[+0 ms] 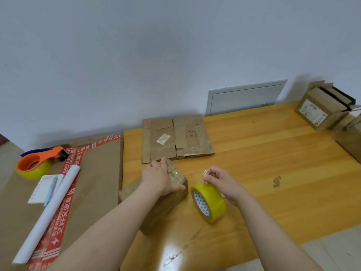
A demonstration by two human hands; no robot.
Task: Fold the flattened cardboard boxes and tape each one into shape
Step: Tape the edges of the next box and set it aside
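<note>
Nearest to me, both forearms come in from the bottom edge, their elbows cut off. The left hand (157, 178) lies palm down on top of the small cardboard box (166, 210), fingers nearly straight and pressing the top flaps; it covers most of the top, so I can't make out the seam under it. The box sits on the wooden table (273, 173) just past its left edge, glossy with what looks like clear tape. At 3 o'clock from the box, just beside it, the yellow tape roll (210, 202) stands on edge; I can't tell whether it rests on the table or hangs. The right hand (218, 180) is above it with fingers curled, pinching the roll's loose end at the fingertips; the strip itself is almost invisible. At 9 o'clock, a large brown carton (97, 173) with red printed tape runs out of frame at the bottom left. On it lie a white paper roll (52, 202), a notepad (39, 190) and a pale blue pen (51, 189), the pen on the notepad. Farther off, at 10 o'clock, is an orange tape dispenser (37, 161). At 12 o'clock from the box, a flattened cardboard box (175, 139) lies flat on the table, its printing too faint to read. At 2 o'clock, against the wall, stands an open carton (324, 108) with a label I can't read, and another box (351, 141) is cut off by the right edge. A white wall panel (244, 96) is partly hidden behind the table.
</note>
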